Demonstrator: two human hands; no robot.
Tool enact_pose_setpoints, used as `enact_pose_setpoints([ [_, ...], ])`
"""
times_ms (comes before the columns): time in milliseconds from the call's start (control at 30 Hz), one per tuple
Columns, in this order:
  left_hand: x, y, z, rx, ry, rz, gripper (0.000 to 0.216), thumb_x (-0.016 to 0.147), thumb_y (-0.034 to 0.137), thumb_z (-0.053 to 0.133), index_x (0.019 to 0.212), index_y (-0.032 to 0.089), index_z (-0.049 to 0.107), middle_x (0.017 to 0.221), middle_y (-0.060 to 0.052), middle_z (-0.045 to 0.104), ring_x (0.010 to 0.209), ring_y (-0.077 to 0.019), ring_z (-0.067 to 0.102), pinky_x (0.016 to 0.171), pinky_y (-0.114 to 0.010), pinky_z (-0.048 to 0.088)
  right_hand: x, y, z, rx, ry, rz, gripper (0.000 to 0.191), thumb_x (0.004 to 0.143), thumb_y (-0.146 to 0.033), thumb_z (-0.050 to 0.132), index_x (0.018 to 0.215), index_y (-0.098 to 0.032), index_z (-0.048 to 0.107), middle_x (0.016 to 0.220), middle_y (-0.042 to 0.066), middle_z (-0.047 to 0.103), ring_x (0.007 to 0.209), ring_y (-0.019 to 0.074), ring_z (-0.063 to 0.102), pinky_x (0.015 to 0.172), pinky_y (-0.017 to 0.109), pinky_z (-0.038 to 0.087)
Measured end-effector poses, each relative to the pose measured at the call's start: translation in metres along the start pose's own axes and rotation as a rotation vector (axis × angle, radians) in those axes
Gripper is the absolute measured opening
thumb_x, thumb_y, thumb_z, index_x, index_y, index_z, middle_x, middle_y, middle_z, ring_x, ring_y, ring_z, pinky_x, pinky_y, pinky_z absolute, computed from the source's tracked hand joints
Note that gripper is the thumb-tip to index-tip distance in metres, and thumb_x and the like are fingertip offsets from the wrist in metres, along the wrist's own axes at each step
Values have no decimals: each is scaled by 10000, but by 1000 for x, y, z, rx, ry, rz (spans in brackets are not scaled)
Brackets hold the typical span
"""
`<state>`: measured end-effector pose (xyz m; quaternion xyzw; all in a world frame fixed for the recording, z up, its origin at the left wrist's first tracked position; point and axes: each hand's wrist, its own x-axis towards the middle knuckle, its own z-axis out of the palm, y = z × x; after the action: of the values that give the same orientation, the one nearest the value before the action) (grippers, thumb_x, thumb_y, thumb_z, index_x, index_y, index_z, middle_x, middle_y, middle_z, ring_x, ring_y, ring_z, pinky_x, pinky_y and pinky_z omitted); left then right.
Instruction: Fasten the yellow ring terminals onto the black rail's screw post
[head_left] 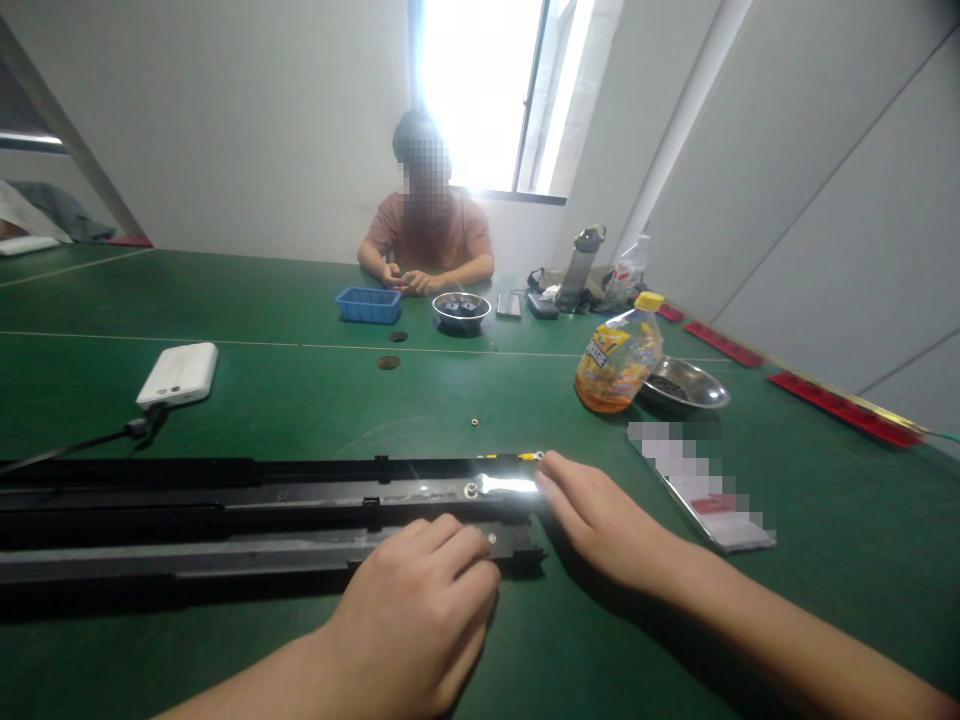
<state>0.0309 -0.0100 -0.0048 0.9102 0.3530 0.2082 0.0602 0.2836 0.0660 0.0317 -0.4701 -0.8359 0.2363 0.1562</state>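
Several long black metal rails (225,510) lie side by side across the green table (300,390), running off to the left. My left hand (420,610) rests on the nearest rail close to its right end, fingers curled and pinched together over a small screw spot; what is in them is hidden. My right hand (600,520) lies at the rails' right end, fingers stretched flat against the shiny end of the middle rail.
A small washer (475,423) lies just beyond the rails. An orange drink bottle (619,355), a metal bowl (686,385) and a flat card (705,490) sit to the right. A white power bank (178,374) lies left. A person sits opposite with a blue tray (368,305) and bowl (461,310).
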Motion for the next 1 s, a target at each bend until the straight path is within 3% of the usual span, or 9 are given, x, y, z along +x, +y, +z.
enact_pose_setpoints([
  [233, 0, 1, -1, 14, 1, -1, 74, 939, 210, 627, 1012, 216, 633, 1047, -56, 659, 911, -257, 574, 761, -415, 517, 24, 19, -15, -106, -8, -110, 290, 1131, -316, 390, 864, -234, 467, 838, 23, 580, 748, 198, 543, 725, 331, 409],
  [467, 0, 1, -2, 24, 16, -3, 76, 935, 208, 629, 1011, 217, 632, 1028, -55, 658, 904, -253, 583, 754, -403, 531, 40, 27, -10, -141, 2, -205, 286, 1130, -300, 406, 853, -237, 435, 811, 0, 546, 708, 176, 497, 695, 311, 376],
  [1000, 1, 2, -3, 19, -5, -9, 68, 952, 205, 603, 1012, 212, 634, 1048, -59, 653, 921, -252, 579, 773, -411, 520, 43, 20, -9, -160, -25, -199, 277, 1126, -288, 408, 859, -234, 451, 825, 8, 569, 724, 180, 513, 703, 313, 383],
])
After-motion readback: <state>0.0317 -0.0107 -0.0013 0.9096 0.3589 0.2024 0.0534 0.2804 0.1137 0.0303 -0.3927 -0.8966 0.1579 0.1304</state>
